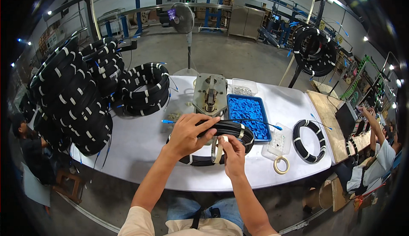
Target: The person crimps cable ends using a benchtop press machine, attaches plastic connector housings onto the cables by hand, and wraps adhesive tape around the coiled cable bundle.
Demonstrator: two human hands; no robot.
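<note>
A coil of black cable (226, 127) with pale tape bands is raised and tilted above the table in front of me. My left hand (189, 134) is closed around its left side. My right hand (234, 154) grips a roll of cream masking tape (218, 151) at the coil's near edge; whether tape is stuck to the cable there I cannot tell. Blue connectors (168, 121) stick out from the coil on both sides. Beneath it lies another part of black cable (198, 160) with white bands; whether it belongs to the same coil is hidden by my hands.
A metal press-like fixture (209, 93) stands beyond the coil, beside a blue tray (269, 138) of small blue parts. A second tape roll (281, 165), plastic boxes (245, 86) and a banded coil (309, 140) lie rightward. Tall coil stacks (70, 95) crowd the left. People sit at both sides.
</note>
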